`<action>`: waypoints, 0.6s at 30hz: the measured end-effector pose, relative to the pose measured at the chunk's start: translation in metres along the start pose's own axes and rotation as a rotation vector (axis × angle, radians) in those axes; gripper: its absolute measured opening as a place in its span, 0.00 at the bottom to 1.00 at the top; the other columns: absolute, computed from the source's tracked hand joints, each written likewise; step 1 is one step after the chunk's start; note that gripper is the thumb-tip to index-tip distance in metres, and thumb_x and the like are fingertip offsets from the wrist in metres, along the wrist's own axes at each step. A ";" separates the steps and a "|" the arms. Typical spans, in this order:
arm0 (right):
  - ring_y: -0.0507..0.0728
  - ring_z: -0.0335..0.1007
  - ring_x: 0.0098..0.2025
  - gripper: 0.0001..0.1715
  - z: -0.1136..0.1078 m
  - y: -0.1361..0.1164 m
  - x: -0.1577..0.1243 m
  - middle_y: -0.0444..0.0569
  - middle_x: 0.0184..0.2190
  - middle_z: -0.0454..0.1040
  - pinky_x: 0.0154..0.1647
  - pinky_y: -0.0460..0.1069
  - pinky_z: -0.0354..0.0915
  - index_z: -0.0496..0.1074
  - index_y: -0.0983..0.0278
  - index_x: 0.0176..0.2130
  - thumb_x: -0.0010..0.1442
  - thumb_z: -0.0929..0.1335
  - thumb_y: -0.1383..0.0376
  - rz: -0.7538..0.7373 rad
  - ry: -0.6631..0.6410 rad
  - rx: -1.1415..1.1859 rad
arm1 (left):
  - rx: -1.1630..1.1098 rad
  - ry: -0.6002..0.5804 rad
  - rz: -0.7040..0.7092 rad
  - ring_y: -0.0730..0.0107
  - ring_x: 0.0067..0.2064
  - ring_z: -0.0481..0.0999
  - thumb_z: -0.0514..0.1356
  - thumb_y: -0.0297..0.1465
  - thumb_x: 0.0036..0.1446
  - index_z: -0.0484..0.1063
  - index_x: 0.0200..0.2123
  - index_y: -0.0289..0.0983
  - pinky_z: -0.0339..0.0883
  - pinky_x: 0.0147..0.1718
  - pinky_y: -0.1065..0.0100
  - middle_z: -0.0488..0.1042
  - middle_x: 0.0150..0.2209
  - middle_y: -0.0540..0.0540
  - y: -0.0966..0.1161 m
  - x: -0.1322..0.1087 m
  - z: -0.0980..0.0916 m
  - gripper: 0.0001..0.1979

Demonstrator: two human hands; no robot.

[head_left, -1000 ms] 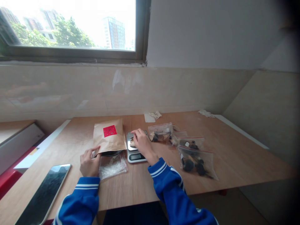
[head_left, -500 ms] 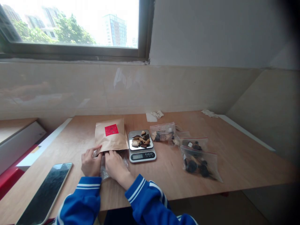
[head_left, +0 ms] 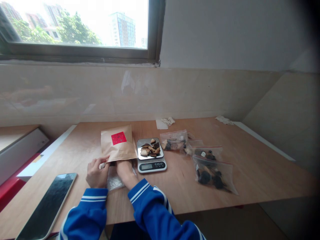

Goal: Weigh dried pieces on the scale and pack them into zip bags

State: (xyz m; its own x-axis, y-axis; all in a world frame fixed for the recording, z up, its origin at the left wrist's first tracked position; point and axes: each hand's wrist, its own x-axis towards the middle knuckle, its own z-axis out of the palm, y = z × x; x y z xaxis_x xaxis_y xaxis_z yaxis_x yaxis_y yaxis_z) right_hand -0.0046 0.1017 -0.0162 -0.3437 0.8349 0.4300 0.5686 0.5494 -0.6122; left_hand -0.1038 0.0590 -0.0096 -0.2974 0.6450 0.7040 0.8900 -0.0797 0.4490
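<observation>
A brown paper bag with a red label lies on the table, its mouth toward me. My left hand pinches the near left edge of this bag. Under the paper, my right hand reaches in, so its fingers are hidden. A crinkled clear plastic bag lies beneath the paper bag and sticks out between my wrists. Just right of the paper bag stands a digital kitchen scale, its display lit. Dried brown and cream slices are heaped on its steel plate.
Several zip bags with dark and pale dried pieces, such as the nearest zip bag, lie right of the scale. A phone is at the left. Crumpled tissue lies near the wall.
My right hand has pushed forward, deeper beneath the paper, and its fingers have gone out of sight. The left hand still grips the bag's edge.
</observation>
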 end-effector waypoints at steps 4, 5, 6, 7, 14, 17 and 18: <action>0.62 0.73 0.44 0.17 -0.010 -0.005 -0.009 0.57 0.39 0.77 0.50 0.56 0.66 0.70 0.69 0.48 0.62 0.61 0.77 0.153 -0.068 -0.158 | 0.010 0.023 0.007 0.64 0.36 0.68 0.57 0.39 0.55 0.76 0.35 0.41 0.61 0.37 0.67 0.73 0.30 0.47 -0.003 0.000 0.002 0.11; 0.62 0.73 0.44 0.15 -0.013 -0.007 -0.013 0.57 0.40 0.77 0.49 0.55 0.66 0.70 0.70 0.48 0.63 0.60 0.75 0.149 -0.094 -0.190 | 0.011 0.032 0.008 0.64 0.36 0.68 0.57 0.39 0.55 0.76 0.35 0.41 0.61 0.36 0.67 0.73 0.30 0.47 -0.004 0.000 0.002 0.11; 0.61 0.73 0.43 0.15 -0.016 -0.009 -0.016 0.58 0.40 0.77 0.48 0.54 0.67 0.70 0.70 0.47 0.63 0.60 0.73 0.139 -0.122 -0.217 | 0.014 0.040 0.008 0.64 0.36 0.68 0.57 0.39 0.54 0.76 0.34 0.41 0.61 0.36 0.67 0.73 0.30 0.47 -0.005 0.000 0.002 0.11; 0.61 0.74 0.41 0.15 -0.019 -0.012 -0.019 0.58 0.40 0.77 0.45 0.53 0.69 0.70 0.70 0.47 0.63 0.60 0.73 0.122 -0.147 -0.234 | 0.016 0.047 0.009 0.64 0.36 0.68 0.57 0.39 0.54 0.76 0.34 0.40 0.61 0.36 0.67 0.73 0.30 0.47 -0.006 0.000 0.003 0.11; 0.60 0.75 0.38 0.21 -0.025 -0.018 -0.037 0.58 0.44 0.75 0.35 0.50 0.70 0.64 0.69 0.54 0.61 0.60 0.75 0.061 -0.200 -0.280 | 0.013 0.057 0.005 0.63 0.36 0.68 0.57 0.40 0.54 0.76 0.34 0.40 0.61 0.36 0.66 0.72 0.30 0.46 -0.006 0.001 0.003 0.13; 0.60 0.75 0.39 0.19 -0.025 -0.016 -0.039 0.57 0.44 0.75 0.37 0.50 0.70 0.64 0.68 0.53 0.63 0.58 0.73 0.045 -0.192 -0.274 | 0.000 0.049 -0.006 0.63 0.36 0.68 0.57 0.40 0.54 0.76 0.34 0.40 0.61 0.36 0.66 0.73 0.30 0.46 -0.006 0.001 0.003 0.12; 0.61 0.74 0.40 0.18 -0.025 -0.015 -0.039 0.57 0.44 0.75 0.37 0.50 0.69 0.64 0.68 0.52 0.64 0.57 0.72 0.041 -0.187 -0.268 | -0.003 0.050 -0.008 0.63 0.36 0.68 0.57 0.40 0.54 0.76 0.34 0.40 0.61 0.36 0.66 0.73 0.30 0.46 -0.007 0.001 0.003 0.12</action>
State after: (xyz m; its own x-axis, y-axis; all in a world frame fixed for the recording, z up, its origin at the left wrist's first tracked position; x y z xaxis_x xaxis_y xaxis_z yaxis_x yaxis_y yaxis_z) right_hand 0.0187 0.0598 -0.0069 -0.4338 0.8613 0.2645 0.7527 0.5078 -0.4191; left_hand -0.1091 0.0625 -0.0135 -0.3213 0.6069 0.7269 0.8866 -0.0768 0.4561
